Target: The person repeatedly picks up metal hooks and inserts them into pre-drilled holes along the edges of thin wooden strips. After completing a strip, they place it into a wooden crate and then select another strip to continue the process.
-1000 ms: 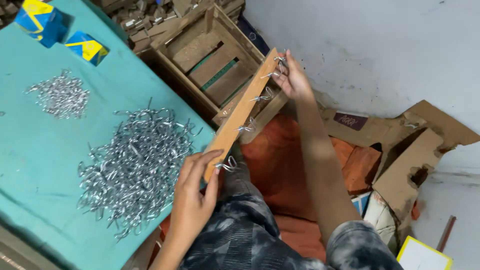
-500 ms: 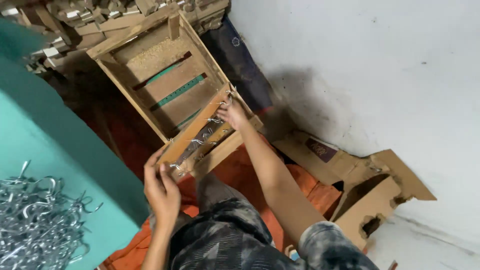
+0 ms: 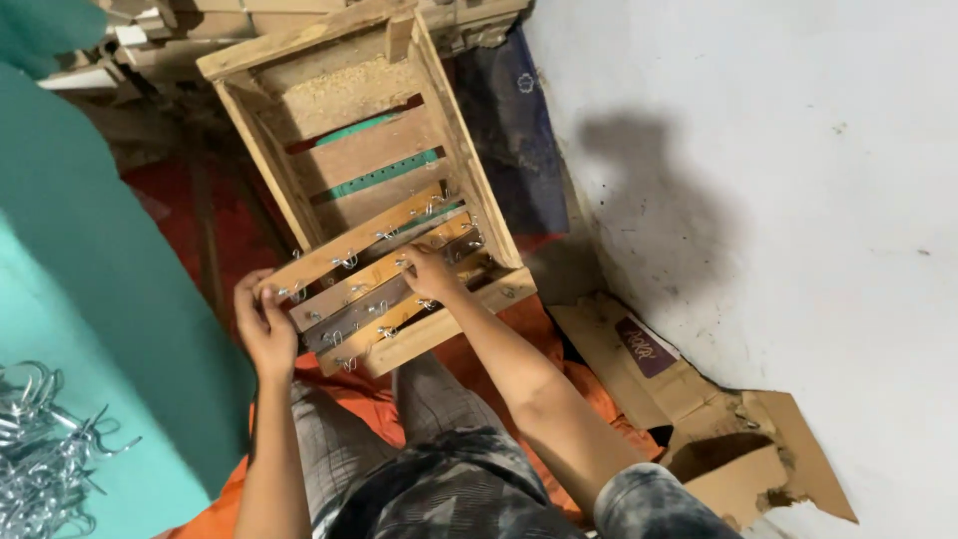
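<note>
A wooden crate [image 3: 454, 150] lies open on the floor in front of me. Inside its near end rest wooden strips with small metal hooks [image 3: 374, 265] screwed along them. My left hand [image 3: 261, 321] grips the left end of the top strip at the crate's left wall. On the strips nearer the crate's right side rests my right hand [image 3: 429, 271], fingers pressed on the wood among the hooks. Both forearms reach forward over my patterned trousers [image 3: 439, 479].
A teal table [image 3: 110, 329] stands at the left with a pile of loose metal hooks [image 3: 40, 454] on it. Torn cardboard [image 3: 718, 419] lies on the floor at the right, by a white wall [image 3: 778, 200]. Orange cloth [image 3: 369, 399] covers the floor under me.
The view has swung from the table to the crate. The hooked strip, held up in the air earlier, has come down into the crate beside other strips.
</note>
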